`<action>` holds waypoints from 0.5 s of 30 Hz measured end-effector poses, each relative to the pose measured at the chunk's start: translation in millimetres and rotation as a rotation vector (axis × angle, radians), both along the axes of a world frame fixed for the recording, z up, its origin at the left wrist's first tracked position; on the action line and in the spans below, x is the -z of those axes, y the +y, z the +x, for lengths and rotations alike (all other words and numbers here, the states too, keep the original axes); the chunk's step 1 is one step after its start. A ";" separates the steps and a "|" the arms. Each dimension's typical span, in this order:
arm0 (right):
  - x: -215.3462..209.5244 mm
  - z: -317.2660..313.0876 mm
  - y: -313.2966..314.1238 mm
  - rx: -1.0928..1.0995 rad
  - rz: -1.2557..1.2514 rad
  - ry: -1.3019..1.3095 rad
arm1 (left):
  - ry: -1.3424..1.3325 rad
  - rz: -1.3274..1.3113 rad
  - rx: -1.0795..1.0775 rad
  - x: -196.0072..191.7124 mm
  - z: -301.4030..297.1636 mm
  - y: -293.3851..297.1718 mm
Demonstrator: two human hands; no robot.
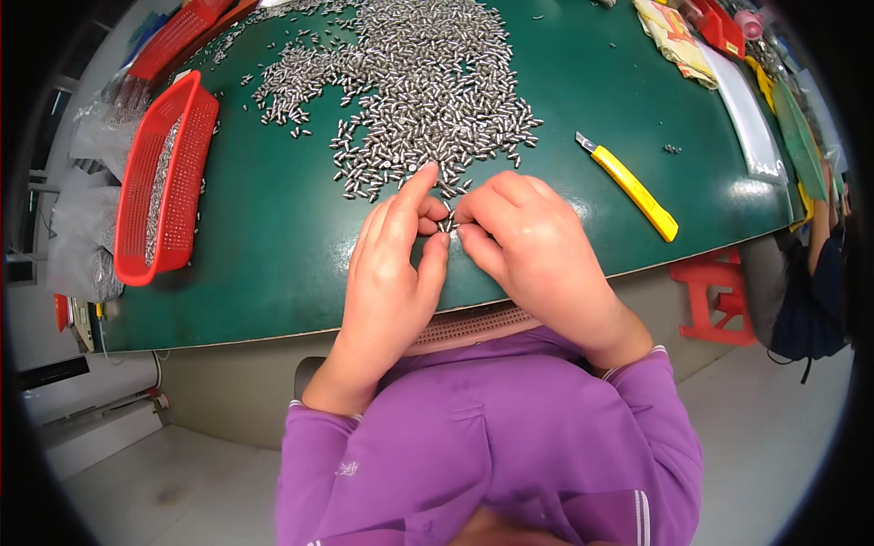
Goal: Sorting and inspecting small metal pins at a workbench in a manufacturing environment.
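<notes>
A broad heap of small, shiny metal bullet-shaped parts [437, 91] spreads over the green tabletop [273, 246]. At its near edge, both my hands meet over a few of these small metal parts [447, 225]. My left hand [391, 250] has its index finger stretched toward the heap, while the thumb and curled fingers close around the parts. From the other side, my right hand [537, 238] pinches at the same parts with thumb and fingers. The fingertips partly hide what each hand holds.
A red perforated basket [130, 223] with more metal parts stands at the left. On the right lies a yellow utility knife [637, 193], blade exposed. Beyond it are a few loose parts [672, 148] and a folded cloth [675, 41]. A red stool [710, 300] stands below the table's right edge.
</notes>
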State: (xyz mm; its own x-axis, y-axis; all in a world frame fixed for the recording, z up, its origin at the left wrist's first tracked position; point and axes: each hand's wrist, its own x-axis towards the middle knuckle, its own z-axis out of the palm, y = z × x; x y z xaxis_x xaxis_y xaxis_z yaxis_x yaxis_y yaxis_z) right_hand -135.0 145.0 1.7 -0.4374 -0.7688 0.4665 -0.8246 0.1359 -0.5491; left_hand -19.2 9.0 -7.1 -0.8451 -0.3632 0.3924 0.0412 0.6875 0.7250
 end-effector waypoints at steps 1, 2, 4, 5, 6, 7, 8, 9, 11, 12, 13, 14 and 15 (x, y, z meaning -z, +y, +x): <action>1.5 1.2 0.2 0.012 0.001 0.013 | -0.007 0.000 0.008 -0.5 -0.3 -0.4; 2.4 2.4 0.4 0.025 0.002 0.027 | -0.015 0.001 0.016 -0.5 -0.7 -0.5; 2.2 5.6 0.2 0.053 0.011 0.024 | -0.014 0.001 0.015 -0.7 -1.4 0.0; 1.8 6.6 0.2 0.080 0.019 0.022 | -0.014 0.000 0.011 -1.1 -1.4 0.2; 1.4 6.5 0.9 0.080 0.018 0.022 | -0.014 0.000 0.011 -1.4 -1.2 0.3; 1.6 5.8 1.9 0.051 0.011 0.003 | -0.018 0.003 0.008 -0.8 -1.2 0.0; 1.7 5.0 3.0 0.022 0.004 -0.016 | -0.022 0.006 0.004 -0.5 -1.2 -0.1; 1.4 4.1 4.2 0.023 0.004 -0.015 | -0.022 0.006 0.005 -0.3 -1.4 -0.1; -0.4 2.6 6.2 -0.043 -0.021 -0.048 | -0.018 0.004 0.001 -0.7 -0.4 0.1; -1.2 2.0 6.8 -0.045 -0.022 -0.048 | -0.018 0.003 -0.001 -1.1 0.1 -0.1; -1.8 1.0 7.8 -0.039 -0.016 -0.072 | -0.018 0.003 0.004 -1.0 0.0 -0.4; -1.8 0.4 8.4 -0.034 -0.011 -0.095 | -0.018 0.002 0.009 -0.8 -0.2 -0.6; -1.2 0.5 8.4 -0.034 -0.010 -0.095 | -0.018 0.003 0.010 -0.3 -0.5 -0.6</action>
